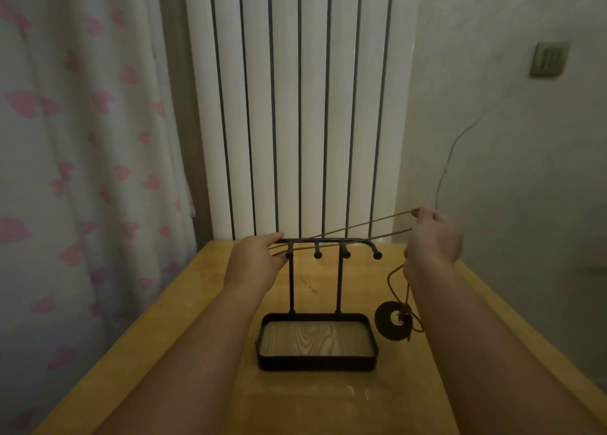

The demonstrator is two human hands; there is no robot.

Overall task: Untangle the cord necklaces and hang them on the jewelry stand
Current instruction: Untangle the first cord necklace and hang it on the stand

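Observation:
A black metal jewelry stand (315,306) stands mid-table, with a hook bar on top and a wood-bottomed tray base. A brown cord necklace (358,229) stretches taut as two strands above the bar, from my left hand (259,260) up to my right hand (433,237). My left hand pinches the cord at the bar's left end. My right hand pinches the strands higher, to the right of the stand. A dark round pendant (394,319) on more cord hangs below my right hand, beside the tray.
The yellow wooden table (203,336) ends at a white radiator (295,106) behind the stand. A pink-patterned curtain (82,172) hangs on the left. On the right wall are a switch plate (548,58) and a thin wire (450,162).

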